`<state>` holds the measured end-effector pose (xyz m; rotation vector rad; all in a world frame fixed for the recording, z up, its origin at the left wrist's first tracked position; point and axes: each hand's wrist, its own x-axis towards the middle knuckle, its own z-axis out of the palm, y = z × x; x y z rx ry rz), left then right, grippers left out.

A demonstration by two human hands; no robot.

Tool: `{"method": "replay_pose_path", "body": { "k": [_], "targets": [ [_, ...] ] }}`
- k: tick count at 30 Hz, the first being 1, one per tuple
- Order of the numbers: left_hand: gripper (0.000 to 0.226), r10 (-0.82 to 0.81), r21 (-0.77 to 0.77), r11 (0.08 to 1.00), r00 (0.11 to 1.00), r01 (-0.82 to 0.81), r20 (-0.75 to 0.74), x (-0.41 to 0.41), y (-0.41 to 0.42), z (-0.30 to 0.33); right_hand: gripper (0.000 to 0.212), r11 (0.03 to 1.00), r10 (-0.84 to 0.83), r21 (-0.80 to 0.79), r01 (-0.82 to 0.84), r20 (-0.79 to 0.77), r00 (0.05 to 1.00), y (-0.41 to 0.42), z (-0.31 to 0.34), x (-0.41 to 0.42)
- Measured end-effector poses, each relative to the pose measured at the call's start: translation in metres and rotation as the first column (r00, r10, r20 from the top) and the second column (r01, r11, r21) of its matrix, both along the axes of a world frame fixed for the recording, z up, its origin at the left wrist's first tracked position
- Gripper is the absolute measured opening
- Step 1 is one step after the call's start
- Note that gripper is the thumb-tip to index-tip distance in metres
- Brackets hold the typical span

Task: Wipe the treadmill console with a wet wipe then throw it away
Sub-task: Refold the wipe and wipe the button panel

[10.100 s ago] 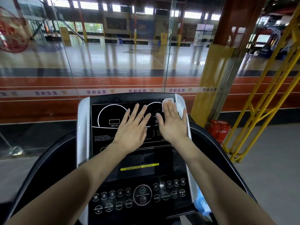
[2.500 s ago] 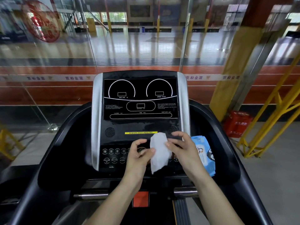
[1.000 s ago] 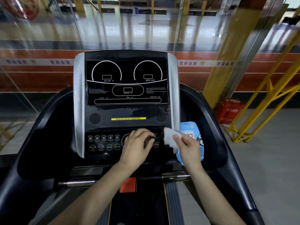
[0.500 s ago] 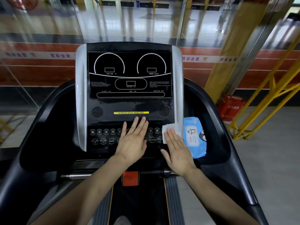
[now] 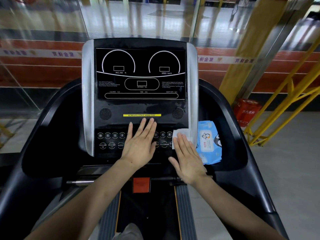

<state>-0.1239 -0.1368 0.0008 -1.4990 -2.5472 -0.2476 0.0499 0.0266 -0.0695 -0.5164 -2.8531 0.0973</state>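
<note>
Treadmill console [image 5: 140, 73], upright black panel with silver side trim, fills the view just beyond both hands; display section above the fingertips, button rows under them. Damp-looking sheen on the band below the yellow strip.

Blue wipe pack [image 5: 208, 142] lies in the side tray just right of the right hand, probably parked there within reach.

Left hand [image 5: 138, 146]: flat, fingers straight and close together, palm on the middle of the button panel, holding nothing. Likely a brace while the other hand works.

Right hand [image 5: 187, 160]: flat, fingers extended, pressing the wet wipe [image 5: 181, 133] against the panel's right edge. The wipe sits under and just past the fingertips, against the silver trim. Open palm spreads pressure over the cloth rather than bunching it.

Judgement: wiping of the lower button rows in hand; disposal not yet begun. No bin identifiable.
</note>
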Motion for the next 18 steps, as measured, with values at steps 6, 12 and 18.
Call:
{"method": "replay_pose_path", "body": {
  "k": [6,12,18],
  "targets": [
    [0.070,-0.019,-0.005,1.000,1.000,0.019,-0.004,-0.004,0.000,-0.005,0.074,1.000,0.020,-0.015,-0.020,-0.007,1.000,-0.004,-0.008,0.004],
    [0.070,-0.033,-0.032,0.999,0.999,0.032,-0.024,-0.008,-0.005,-0.003,0.077,0.999,-0.004,-0.034,0.004,-0.008,1.000,-0.006,0.008,-0.019],
    [0.071,0.046,-0.036,0.998,0.999,-0.046,0.002,-0.022,-0.018,0.002,0.078,0.997,0.066,-0.037,-0.063,0.069,0.995,-0.028,-0.021,0.011]
  ]
}}
